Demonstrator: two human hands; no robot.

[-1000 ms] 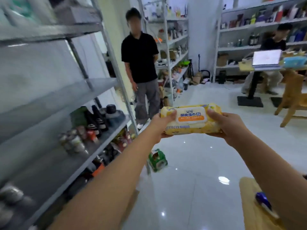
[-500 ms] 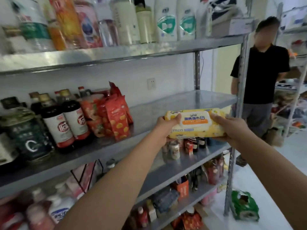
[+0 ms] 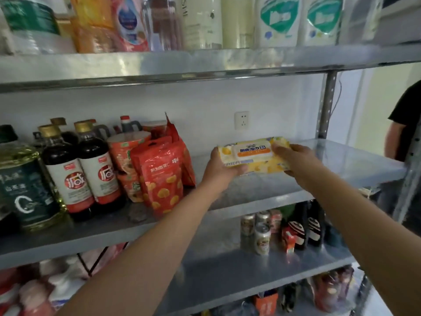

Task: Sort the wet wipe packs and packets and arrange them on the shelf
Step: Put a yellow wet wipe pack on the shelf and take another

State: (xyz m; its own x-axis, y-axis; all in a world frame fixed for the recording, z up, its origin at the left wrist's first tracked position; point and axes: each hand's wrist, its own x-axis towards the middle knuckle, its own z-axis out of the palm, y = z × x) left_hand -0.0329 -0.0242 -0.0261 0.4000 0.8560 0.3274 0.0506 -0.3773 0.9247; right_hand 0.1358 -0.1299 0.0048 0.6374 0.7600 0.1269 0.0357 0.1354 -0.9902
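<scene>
Held by both ends

On my feed: left hand (image 3: 219,172) grip curled round one end of the yellow wipes pack (image 3: 253,156), right hand (image 3: 294,161) clamped on the other, over the middle shelf (image 3: 346,164), right of the red snack bags (image 3: 162,179).

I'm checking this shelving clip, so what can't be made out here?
Head view: whether the wet wipe pack touches the shelf; left hand and right hand cover its ends.
Head view: top-shelf bottles, cut off by the upper edge.
Head view: bottom-shelf goods, blurred.
</scene>
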